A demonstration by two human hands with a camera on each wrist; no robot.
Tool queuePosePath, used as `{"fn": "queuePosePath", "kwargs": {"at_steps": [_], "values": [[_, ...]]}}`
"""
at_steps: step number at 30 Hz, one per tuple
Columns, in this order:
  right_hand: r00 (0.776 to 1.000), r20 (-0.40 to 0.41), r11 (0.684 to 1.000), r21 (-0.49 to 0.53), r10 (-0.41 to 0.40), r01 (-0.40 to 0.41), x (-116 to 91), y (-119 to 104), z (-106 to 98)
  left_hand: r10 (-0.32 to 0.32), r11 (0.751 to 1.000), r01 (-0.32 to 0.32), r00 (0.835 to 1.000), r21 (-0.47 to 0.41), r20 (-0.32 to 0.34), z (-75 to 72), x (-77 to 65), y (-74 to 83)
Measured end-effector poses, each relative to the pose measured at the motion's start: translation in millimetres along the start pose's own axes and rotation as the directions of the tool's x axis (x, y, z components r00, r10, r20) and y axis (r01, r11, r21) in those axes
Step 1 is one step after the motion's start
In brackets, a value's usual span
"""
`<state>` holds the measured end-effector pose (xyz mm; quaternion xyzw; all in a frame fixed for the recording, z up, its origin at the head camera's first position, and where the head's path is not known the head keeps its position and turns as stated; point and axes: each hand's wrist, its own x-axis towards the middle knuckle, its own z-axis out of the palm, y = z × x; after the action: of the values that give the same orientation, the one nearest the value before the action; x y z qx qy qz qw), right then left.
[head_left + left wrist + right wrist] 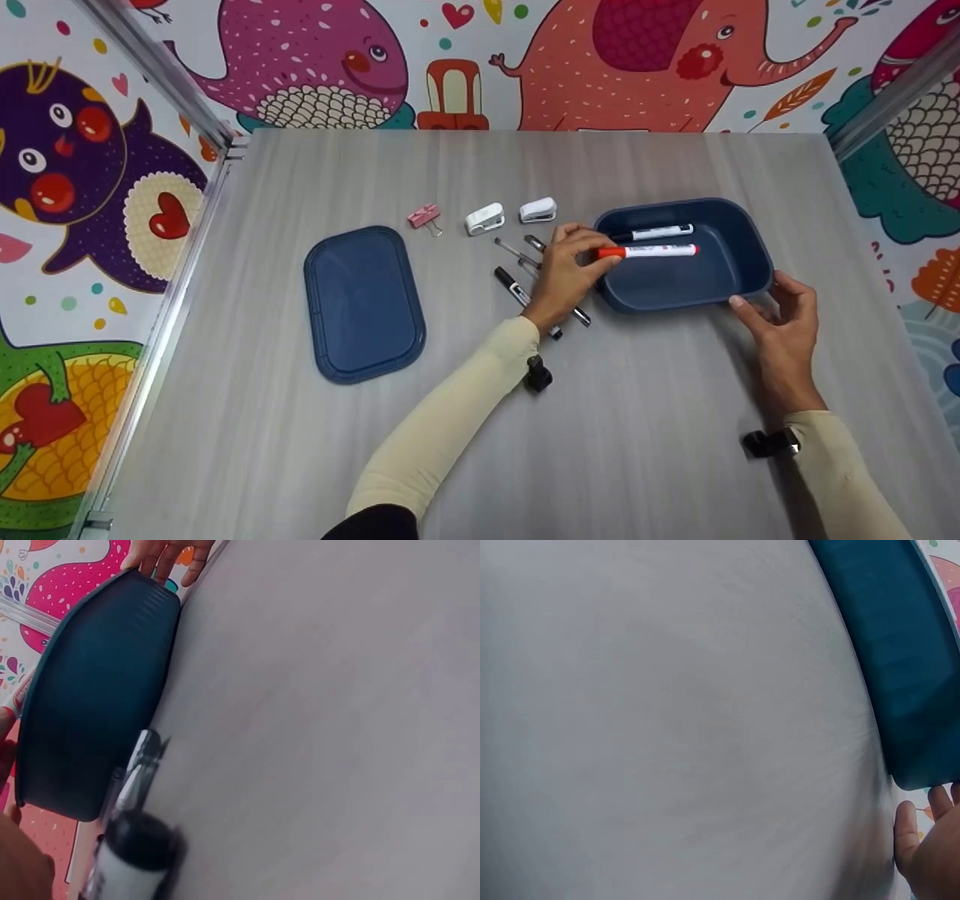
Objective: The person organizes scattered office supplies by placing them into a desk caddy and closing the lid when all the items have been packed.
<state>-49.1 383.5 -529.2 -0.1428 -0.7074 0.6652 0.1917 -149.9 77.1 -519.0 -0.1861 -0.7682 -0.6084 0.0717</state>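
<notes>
My left hand pinches a white marker with a red cap over the left part of a dark blue plastic box. Inside the box lies a white marker with a black cap. At the box's front right corner, my right hand holds the wall between thumb and fingers. The right wrist view shows the fingertips against the end of the box. Beside and below the left hand lie a black-and-white marker and several thin pens or tools, partly hidden by it.
A dark blue lid lies flat on the left of the grey table. Behind the pens are a pink binder clip and two small white objects, a nearer one and another one. Printed walls border the table.
</notes>
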Motion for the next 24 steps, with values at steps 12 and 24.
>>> {"fn": "queuePosePath", "kwargs": {"at_steps": [12, 24], "values": [[1.000, -0.004, 0.999, -0.052, 0.003, -0.004, -2.5, -1.6, -0.8, 0.031, 0.996, -0.031, 0.999, 0.080, -0.004, 16.8, 4.2, -2.2], [0.999, 0.012, 0.999, -0.038, 0.032, -0.031, -1.2, -0.9, -1.7, 0.020, 0.980, -0.021, 1.000, 0.199, 0.009, 24.3, 10.0, -3.5]]}}
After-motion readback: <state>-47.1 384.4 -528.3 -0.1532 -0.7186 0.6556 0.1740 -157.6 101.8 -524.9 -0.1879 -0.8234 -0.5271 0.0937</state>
